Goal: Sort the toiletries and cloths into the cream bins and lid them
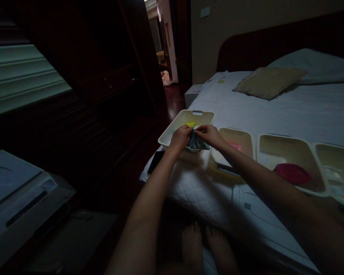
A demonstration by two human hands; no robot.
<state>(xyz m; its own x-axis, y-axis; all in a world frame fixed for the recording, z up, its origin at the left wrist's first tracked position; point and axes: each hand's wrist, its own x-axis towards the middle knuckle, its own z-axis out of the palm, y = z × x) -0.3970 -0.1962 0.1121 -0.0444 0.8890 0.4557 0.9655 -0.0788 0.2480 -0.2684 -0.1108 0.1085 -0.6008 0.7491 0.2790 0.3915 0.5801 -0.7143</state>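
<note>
My left hand [181,138] is closed at the gathered top of a small grey-blue cloth pouch [197,143], which hangs over the near part of a perforated white basket [172,130]. My right hand [210,135] pinches the same pouch near its top from the other side, thumb and fingertips together. A thin light line, perhaps a string, shows by the right fingertips. Just behind the left fingers, a bright yellow thing [190,124] lies in the basket; its kind is unclear. The dim light hides finer detail of the pouch.
Right of the basket stand several cream bins on the bed [281,110]; one bin [296,145] holds a dark pink item [292,173]. A black flat object [156,162] lies at the bed's corner. A white boxy appliance [25,194] stands at left. A pillow [269,82] lies farther back.
</note>
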